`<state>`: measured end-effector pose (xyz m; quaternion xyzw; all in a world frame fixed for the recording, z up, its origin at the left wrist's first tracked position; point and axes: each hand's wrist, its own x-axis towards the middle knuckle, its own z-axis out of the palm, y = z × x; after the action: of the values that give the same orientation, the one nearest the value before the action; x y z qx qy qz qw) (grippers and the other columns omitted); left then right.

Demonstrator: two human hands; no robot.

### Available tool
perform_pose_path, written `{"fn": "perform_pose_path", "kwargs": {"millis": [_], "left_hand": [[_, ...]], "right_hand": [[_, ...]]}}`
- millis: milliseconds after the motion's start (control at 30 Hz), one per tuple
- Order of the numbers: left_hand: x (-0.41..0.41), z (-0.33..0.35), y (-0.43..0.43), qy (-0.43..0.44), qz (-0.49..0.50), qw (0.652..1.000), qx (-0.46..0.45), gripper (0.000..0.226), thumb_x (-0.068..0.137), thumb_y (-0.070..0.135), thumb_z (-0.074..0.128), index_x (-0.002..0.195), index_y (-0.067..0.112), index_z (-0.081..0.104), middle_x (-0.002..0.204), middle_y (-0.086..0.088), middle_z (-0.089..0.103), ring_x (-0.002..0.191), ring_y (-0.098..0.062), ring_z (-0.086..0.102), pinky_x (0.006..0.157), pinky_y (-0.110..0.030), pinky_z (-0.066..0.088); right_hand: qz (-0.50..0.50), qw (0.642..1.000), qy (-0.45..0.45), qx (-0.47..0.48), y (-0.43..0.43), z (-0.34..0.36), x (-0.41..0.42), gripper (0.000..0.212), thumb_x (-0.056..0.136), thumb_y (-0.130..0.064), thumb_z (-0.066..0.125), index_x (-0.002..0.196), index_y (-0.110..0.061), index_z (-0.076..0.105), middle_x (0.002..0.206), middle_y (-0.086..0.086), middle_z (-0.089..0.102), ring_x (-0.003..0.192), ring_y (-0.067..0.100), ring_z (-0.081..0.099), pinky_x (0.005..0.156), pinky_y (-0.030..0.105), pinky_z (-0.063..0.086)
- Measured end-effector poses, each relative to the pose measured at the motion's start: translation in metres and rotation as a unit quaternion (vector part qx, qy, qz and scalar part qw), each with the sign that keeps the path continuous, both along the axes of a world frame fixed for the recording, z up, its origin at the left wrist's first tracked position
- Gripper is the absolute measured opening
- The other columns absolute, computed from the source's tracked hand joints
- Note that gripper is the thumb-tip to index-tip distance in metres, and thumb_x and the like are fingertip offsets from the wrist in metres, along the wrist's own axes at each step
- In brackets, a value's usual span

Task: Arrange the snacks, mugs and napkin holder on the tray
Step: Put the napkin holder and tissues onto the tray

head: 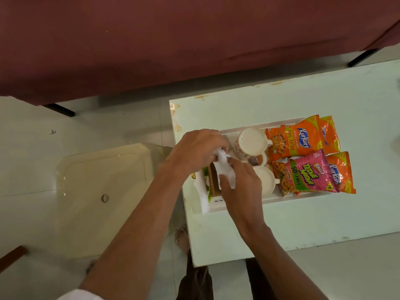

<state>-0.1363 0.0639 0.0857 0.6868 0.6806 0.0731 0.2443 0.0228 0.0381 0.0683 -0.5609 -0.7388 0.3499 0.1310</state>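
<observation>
A white tray (244, 206) lies on the pale table (303, 224). At its right end are several snack packets: orange ones (296, 139) and a pink one (309, 174). Two white mugs stand in the middle, one at the back (252, 141) and one at the front (267, 180). A brown napkin holder (213, 178) stands at the tray's left end with a white napkin (225, 169) in it. My left hand (199, 152) pinches the napkin's top. My right hand (240, 187) holds its lower part against the holder.
Another napkin (203, 198) hangs over the tray's left edge. A small dark cup (256, 160) sits between the mugs. A cream plastic stool (101, 191) stands left of the table. A maroon sofa (173, 40) fills the back. My bare foot (183, 237) is at the table's edge.
</observation>
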Motion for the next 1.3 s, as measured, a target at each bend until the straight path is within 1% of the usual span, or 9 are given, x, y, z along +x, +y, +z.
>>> {"fn": "perform_pose_path", "kwargs": {"millis": [167,533,733,800,967,1067,1133,1233,1300], "left_hand": [[0.003,-0.013,-0.002,-0.005,0.015,1.000,-0.020,0.021,0.083,0.012,0.074,0.100,0.024,0.073,0.106,0.006,0.069,0.093,-0.018,0.063,0.073,-0.034,0.055],[0.000,-0.034,-0.009,0.010,0.057,0.998,-0.019,0.021,0.088,0.009,0.066,0.104,0.021,0.073,0.109,0.004,0.070,0.100,-0.020,0.061,0.076,-0.040,0.056],[-0.001,-0.045,-0.012,0.009,0.067,0.998,-0.015,0.027,0.090,0.012,0.064,0.113,0.023,0.073,0.118,0.003,0.069,0.106,-0.019,0.059,0.075,-0.033,0.051],[-0.003,-0.047,-0.014,-0.008,0.068,0.998,-0.014,0.030,0.092,0.013,0.062,0.118,0.024,0.071,0.122,0.003,0.069,0.110,-0.021,0.059,0.078,-0.034,0.051],[-0.006,-0.051,-0.022,-0.074,0.128,0.989,-0.024,0.044,0.094,0.009,0.056,0.133,0.026,0.061,0.139,0.003,0.060,0.126,-0.020,0.053,0.100,-0.037,0.049],[0.001,-0.047,-0.029,-0.212,0.266,0.940,-0.006,0.041,0.096,0.016,0.056,0.134,0.030,0.060,0.139,0.007,0.061,0.123,-0.012,0.057,0.101,-0.032,0.048],[0.007,-0.043,-0.037,-0.311,0.353,0.882,-0.002,0.034,0.099,0.026,0.055,0.130,0.037,0.061,0.135,0.014,0.062,0.120,-0.006,0.058,0.100,-0.030,0.049],[0.017,-0.039,-0.053,-0.405,0.450,0.796,0.011,0.025,0.101,0.031,0.054,0.121,0.039,0.065,0.129,0.013,0.066,0.122,-0.010,0.060,0.100,-0.035,0.051],[0.025,-0.038,-0.064,-0.445,0.505,0.739,0.024,0.021,0.101,0.028,0.055,0.116,0.035,0.067,0.127,0.006,0.068,0.121,-0.015,0.062,0.097,-0.036,0.053]], "right_hand": [[0.012,0.998,-0.052,-0.034,-0.006,-0.010,0.002,0.040,0.087,-0.022,0.071,0.124,-0.015,0.059,0.115,0.003,0.068,0.099,0.019,0.066,0.084,0.032,0.054],[0.016,0.993,-0.110,-0.045,-0.003,-0.029,-0.012,0.031,0.093,-0.029,0.064,0.121,-0.017,0.057,0.114,0.000,0.066,0.095,0.017,0.065,0.075,0.024,0.050],[0.031,0.992,-0.118,-0.023,-0.001,-0.032,-0.013,0.041,0.090,-0.036,0.067,0.125,-0.018,0.057,0.115,0.002,0.064,0.098,0.018,0.063,0.080,0.027,0.053],[0.031,0.993,-0.115,-0.021,0.000,-0.032,-0.013,0.042,0.090,-0.037,0.067,0.126,-0.018,0.057,0.116,0.002,0.063,0.099,0.018,0.062,0.079,0.026,0.052],[0.012,0.997,-0.080,-0.019,0.002,-0.024,-0.009,0.046,0.084,-0.036,0.073,0.124,-0.018,0.058,0.118,0.002,0.063,0.101,0.020,0.062,0.077,0.027,0.051],[-0.002,1.000,-0.016,-0.012,0.009,-0.012,-0.003,0.044,0.079,-0.029,0.079,0.119,-0.017,0.063,0.115,0.001,0.065,0.098,0.018,0.063,0.074,0.021,0.044],[0.007,0.999,0.032,-0.014,0.016,0.000,0.006,0.040,0.080,-0.022,0.078,0.117,-0.016,0.065,0.114,0.001,0.066,0.100,0.017,0.062,0.077,0.023,0.048],[0.015,0.995,0.098,-0.027,0.032,0.018,0.031,0.035,0.083,-0.016,0.075,0.117,-0.016,0.065,0.112,-0.003,0.064,0.099,0.010,0.061,0.080,0.033,0.057],[0.013,0.993,0.115,-0.020,0.047,0.030,0.057,0.033,0.084,-0.013,0.074,0.115,-0.018,0.065,0.109,-0.004,0.063,0.096,0.003,0.061,0.077,0.027,0.057]]}}
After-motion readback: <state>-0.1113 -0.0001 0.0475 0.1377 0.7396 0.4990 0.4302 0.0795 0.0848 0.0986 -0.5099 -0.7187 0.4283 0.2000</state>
